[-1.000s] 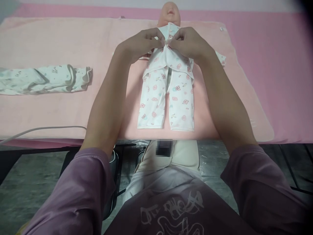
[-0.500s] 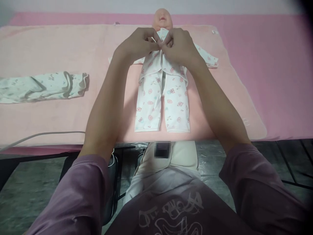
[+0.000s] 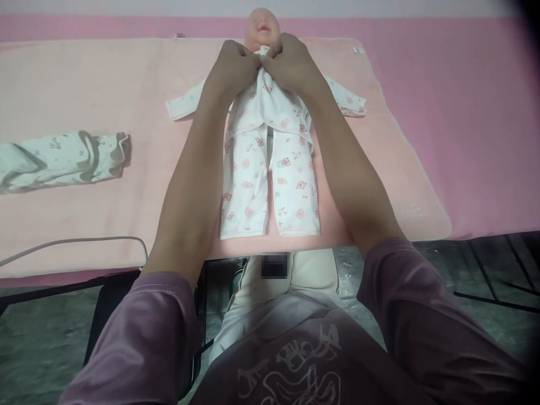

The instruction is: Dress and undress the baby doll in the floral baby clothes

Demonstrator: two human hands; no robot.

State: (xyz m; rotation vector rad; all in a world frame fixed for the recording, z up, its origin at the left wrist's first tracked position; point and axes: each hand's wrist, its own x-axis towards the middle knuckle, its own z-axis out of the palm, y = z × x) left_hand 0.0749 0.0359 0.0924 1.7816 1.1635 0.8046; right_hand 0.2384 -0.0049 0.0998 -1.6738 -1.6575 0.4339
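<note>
A baby doll (image 3: 262,27) lies on its back, dressed in a white top (image 3: 265,109) with small pink prints and matching trousers (image 3: 247,185). My left hand (image 3: 236,67) pinches the front edge of the top just below the collar. Close against it, my right hand (image 3: 289,63) pinches the other front edge, with fingers closed near the doll's chin. The fingertips meet at the opening, and whatever fastener is between them is hidden. The top's sleeves (image 3: 352,102) spread out to both sides.
A folded white printed garment (image 3: 63,160) lies at the left on the pale pink blanket (image 3: 143,197). The blanket covers a darker pink surface (image 3: 464,140). A grey cable (image 3: 84,240) runs along the front left edge.
Both hands have moved up the front of the top, nearer the collar. The whole view has shifted, so the doll appears farther left, and more of the left sleeve shows.
</note>
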